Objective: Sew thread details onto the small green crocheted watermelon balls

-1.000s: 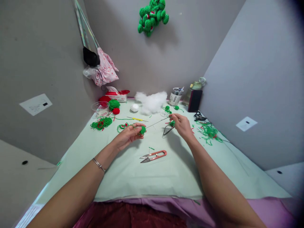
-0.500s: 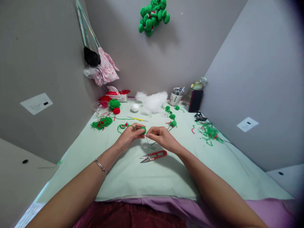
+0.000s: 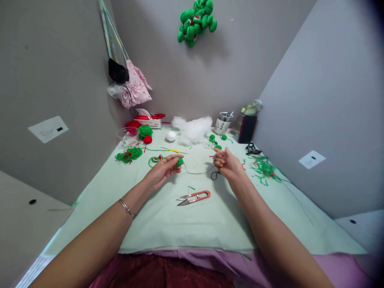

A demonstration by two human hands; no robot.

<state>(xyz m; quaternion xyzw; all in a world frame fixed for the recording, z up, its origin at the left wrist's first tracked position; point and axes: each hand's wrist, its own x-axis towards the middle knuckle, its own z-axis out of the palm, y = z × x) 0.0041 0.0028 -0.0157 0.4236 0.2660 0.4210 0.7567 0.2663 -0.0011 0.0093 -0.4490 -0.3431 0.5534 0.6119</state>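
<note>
My left hand (image 3: 163, 170) pinches a small green crocheted ball (image 3: 179, 161) above the table. A dark thread (image 3: 196, 173) runs from that ball in a slack curve to my right hand (image 3: 226, 162). The right hand's lower fingers are curled in on the thread while the index finger points out; any needle in it is too small to make out. A dark loop of thread hangs just below those fingers. Between my forearms lies a pair of orange-handled thread snips (image 3: 194, 197), blades pointing left. Behind the left hand is a small red-and-green crocheted piece (image 3: 156, 160) with trailing yarn.
A yellow-handled crochet hook (image 3: 174, 151) lies beyond the left hand. White stuffing (image 3: 193, 130) sits at the back, near a pen tin (image 3: 222, 123) and a phone (image 3: 247, 129). Yarn scraps lie left (image 3: 129, 155) and right (image 3: 265, 168). Small green balls (image 3: 212, 138) rest behind my right hand.
My right hand has moved away to the right from the green ball, drawing the thread out between the hands. The left hand has stayed nearly in place with the ball.
</note>
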